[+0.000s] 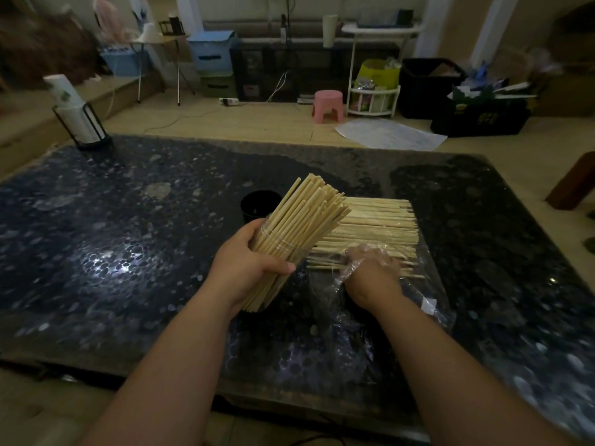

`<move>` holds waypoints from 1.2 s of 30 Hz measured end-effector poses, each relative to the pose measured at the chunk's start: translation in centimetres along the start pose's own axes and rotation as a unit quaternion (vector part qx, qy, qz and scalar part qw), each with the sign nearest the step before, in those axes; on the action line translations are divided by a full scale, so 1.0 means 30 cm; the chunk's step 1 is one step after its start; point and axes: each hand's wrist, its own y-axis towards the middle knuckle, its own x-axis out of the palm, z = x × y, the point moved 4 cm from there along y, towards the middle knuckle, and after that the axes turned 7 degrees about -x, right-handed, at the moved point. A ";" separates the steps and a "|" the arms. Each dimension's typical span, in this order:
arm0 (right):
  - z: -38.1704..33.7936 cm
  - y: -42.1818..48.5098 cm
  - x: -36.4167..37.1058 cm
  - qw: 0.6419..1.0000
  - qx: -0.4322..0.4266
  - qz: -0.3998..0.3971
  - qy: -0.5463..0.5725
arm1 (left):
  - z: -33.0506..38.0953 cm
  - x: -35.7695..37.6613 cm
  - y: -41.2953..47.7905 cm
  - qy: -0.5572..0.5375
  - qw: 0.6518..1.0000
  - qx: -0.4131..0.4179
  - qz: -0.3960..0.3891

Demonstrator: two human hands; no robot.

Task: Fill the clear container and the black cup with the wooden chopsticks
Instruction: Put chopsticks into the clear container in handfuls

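Observation:
My left hand (244, 268) grips the clear container (283, 252), which leans to the right and is packed with wooden chopsticks (309, 210) whose ends stick out at the top. The black cup (259, 206) stands just behind it, partly hidden, and what shows of its inside looks dark. To the right, a flat pile of loose chopsticks (376, 226) lies on a clear plastic sheet (425, 304). My right hand (370, 272), covered by thin clear plastic, rests on the near edge of that pile with its fingers among the sticks; whether it holds any I cannot tell.
The dark speckled table (128, 239) stretches wide to the left and right. A paper roll in a black wire holder (79, 123) stands at the far left corner. Beyond the table are a pink stool (326, 104), bins and shelves on the floor.

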 end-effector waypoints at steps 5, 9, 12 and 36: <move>0.008 -0.007 0.005 0.999 -0.002 -0.029 -0.021 | -0.001 -0.001 0.005 -0.002 1.000 0.005 -0.001; 0.016 -0.021 0.013 0.998 -0.004 -0.058 -0.031 | 0.001 -0.005 0.005 0.004 1.000 0.008 0.003; 0.013 -0.038 0.018 0.995 -0.017 -0.069 -0.064 | 0.000 -0.007 0.008 0.012 1.000 0.005 0.007; -0.044 -0.265 -0.287 0.998 -0.063 0.014 -0.026 | 0.010 -0.006 -0.037 0.033 0.999 0.014 -0.010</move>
